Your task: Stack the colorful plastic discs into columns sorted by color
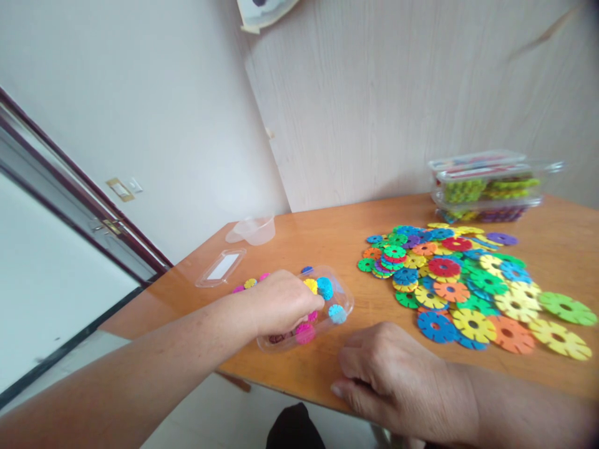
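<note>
My left hand (281, 302) reaches into a clear plastic container (344, 299) on the wooden table (322, 240), fingers curled around small snowflake discs; a yellow one (311, 285) sits at my fingertips. Blue discs (325, 287) and pink discs (305, 333) lie in the same container. My right hand (397, 380) rests near the table's front edge, fingers curled under, just right of the container; nothing shows in it. A large pile of multicoloured snowflake discs (468, 280) spreads over the table to the right.
A clear lid (221, 268) and a small clear cup (255, 229) lie at the table's far left. Stacked clear boxes of discs (489, 187) stand at the back right against the wood-panel wall. A few loose small discs (250, 284) lie behind my left hand.
</note>
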Demonstrator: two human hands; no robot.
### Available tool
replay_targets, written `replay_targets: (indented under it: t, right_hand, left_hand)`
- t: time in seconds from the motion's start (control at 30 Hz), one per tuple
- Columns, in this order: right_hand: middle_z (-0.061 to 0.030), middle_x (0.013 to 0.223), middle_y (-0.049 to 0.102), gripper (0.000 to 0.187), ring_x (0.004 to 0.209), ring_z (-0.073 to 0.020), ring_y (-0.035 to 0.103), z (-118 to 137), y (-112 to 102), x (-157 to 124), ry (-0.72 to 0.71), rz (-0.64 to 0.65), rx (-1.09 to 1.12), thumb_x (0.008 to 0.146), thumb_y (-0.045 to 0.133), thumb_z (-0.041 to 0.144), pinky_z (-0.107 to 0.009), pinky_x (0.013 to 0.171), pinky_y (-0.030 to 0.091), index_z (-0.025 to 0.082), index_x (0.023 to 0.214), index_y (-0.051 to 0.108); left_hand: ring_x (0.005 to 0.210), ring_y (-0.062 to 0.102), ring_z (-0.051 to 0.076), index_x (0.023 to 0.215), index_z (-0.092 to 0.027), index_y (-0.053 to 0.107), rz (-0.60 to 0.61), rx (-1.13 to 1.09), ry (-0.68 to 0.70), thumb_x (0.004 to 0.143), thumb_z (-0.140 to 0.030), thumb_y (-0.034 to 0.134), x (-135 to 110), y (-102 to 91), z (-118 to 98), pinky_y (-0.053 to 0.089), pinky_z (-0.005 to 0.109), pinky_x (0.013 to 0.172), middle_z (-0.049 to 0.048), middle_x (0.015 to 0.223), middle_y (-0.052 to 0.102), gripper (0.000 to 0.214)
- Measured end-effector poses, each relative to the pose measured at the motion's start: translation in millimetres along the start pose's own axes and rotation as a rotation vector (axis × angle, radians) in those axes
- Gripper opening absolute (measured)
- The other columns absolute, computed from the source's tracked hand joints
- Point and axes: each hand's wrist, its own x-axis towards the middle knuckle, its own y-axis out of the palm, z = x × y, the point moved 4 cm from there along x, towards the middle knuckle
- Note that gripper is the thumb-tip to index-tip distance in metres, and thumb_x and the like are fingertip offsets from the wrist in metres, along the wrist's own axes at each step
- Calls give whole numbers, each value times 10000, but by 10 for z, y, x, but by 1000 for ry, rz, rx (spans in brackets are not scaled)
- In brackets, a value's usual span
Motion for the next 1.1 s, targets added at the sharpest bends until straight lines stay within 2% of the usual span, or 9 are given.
replay_targets:
  t: [0.1,0.27,0.47,0.7,0.8,0.9,0.97,1.03,1.1]
  right_hand:
    - [1,741,666,247,666,-119,563,-3,-7,2,1,0,-2,937,493,340,-268,591,317,200,741,550]
    - [2,738,665,251,661,-117,557,-7,-13,9,-2,-1,-6,932,504,352,-268,591,317,199,738,550]
    - [1,734,659,252,643,-112,552,4,-14,7,-2,8,-4,939,493,338,-266,587,320,194,742,558]
    - [-11,743,663,258,655,-120,559,4,-17,8,-9,8,-3,945,485,340,-266,597,323,191,753,571]
    - [-8,731,655,258,644,-120,549,-1,-16,5,-9,4,-11,943,487,340,-270,588,315,192,748,567]
    - [0,727,650,252,639,-117,538,5,-16,0,-9,-2,-19,940,491,338,-274,579,303,196,741,556]
    - [3,723,646,249,637,-115,532,11,-15,-4,-11,-2,-21,937,494,332,-276,575,298,197,735,548]
    - [1,717,640,241,637,-116,530,16,-13,-6,-13,1,-23,935,498,319,-277,573,295,195,734,549]
    - [-3,713,635,232,634,-118,527,21,-14,-6,-17,0,-26,935,501,305,-280,573,293,192,739,553]
  left_hand:
    - [494,544,143,748,-267,641,32,46,82,781,-285,654,-1,-15,-22,155,306,441,-26,581,609,40]
    - [518,555,152,898,-297,676,61,27,61,821,-318,616,-7,-21,-30,214,304,455,-18,647,638,100]
    - [526,553,160,822,-271,690,82,34,49,812,-303,634,1,0,-43,257,311,492,-3,615,631,66]
    - [537,572,167,771,-266,651,42,45,58,853,-342,586,-20,-19,-46,167,310,466,-9,630,648,129]
    - [539,570,162,790,-261,649,44,33,23,865,-349,559,-43,-55,-24,176,298,468,-7,644,652,146]
    - [539,559,139,828,-261,664,6,-62,-52,870,-341,542,-113,-137,59,224,273,487,-16,643,648,151]
    - [552,558,121,865,-262,675,-57,-190,-152,874,-355,532,-200,-172,172,265,250,504,-28,650,649,170]
    - [568,563,108,912,-253,674,-164,-356,-296,883,-393,516,-322,-153,328,303,229,517,-37,655,649,213]
    - [565,559,101,914,-227,653,-331,-543,-452,893,-427,495,-477,-64,501,342,218,532,-42,645,641,256]
